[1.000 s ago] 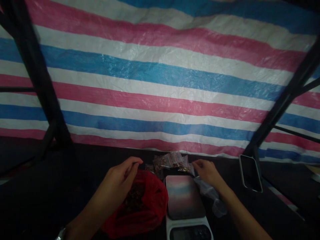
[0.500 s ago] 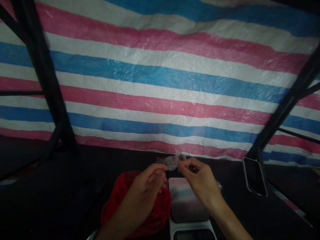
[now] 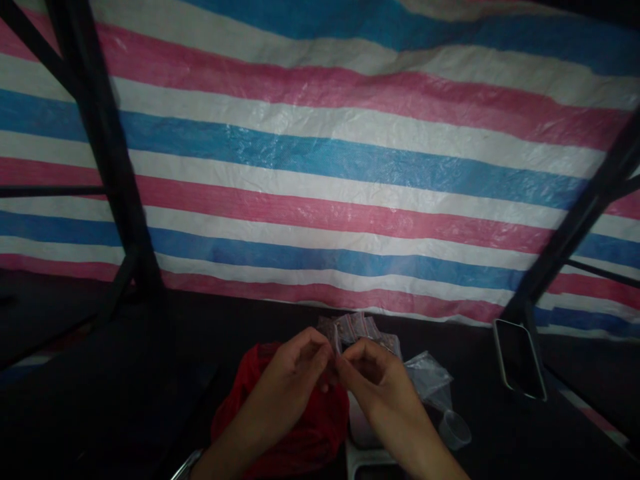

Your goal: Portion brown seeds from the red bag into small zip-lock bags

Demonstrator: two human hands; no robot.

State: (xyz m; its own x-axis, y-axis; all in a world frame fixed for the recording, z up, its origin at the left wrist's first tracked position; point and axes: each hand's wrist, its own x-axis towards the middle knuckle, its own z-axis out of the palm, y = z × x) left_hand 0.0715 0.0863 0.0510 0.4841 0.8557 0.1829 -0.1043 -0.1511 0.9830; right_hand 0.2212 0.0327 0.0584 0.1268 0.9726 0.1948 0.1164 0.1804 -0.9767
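My left hand (image 3: 295,377) and my right hand (image 3: 385,387) meet in front of me, thumbs and fingertips pinched. Between them they hold a small clear zip bag (image 3: 337,341), seen nearly edge-on; its contents I cannot make out. Just beyond the fingers lie several small zip bags (image 3: 364,325) with small items in them. A red plastic bag (image 3: 320,433) sits open under my left hand. Beneath my right hand is a digital scale (image 3: 359,430), its metal plate and display partly covered.
To the right of my right hand lie clear plastic bags (image 3: 429,377) and a small clear cup (image 3: 455,430). A phone (image 3: 520,360) rests farther right on the dark table (image 3: 480,360). Dark metal posts (image 3: 113,160) stand at both sides, before a striped tarp (image 3: 340,213).
My right hand has come left and toward me, and its fingertips now meet my left hand's at the small zip bag. The clear bags and cup beside it have come into view.
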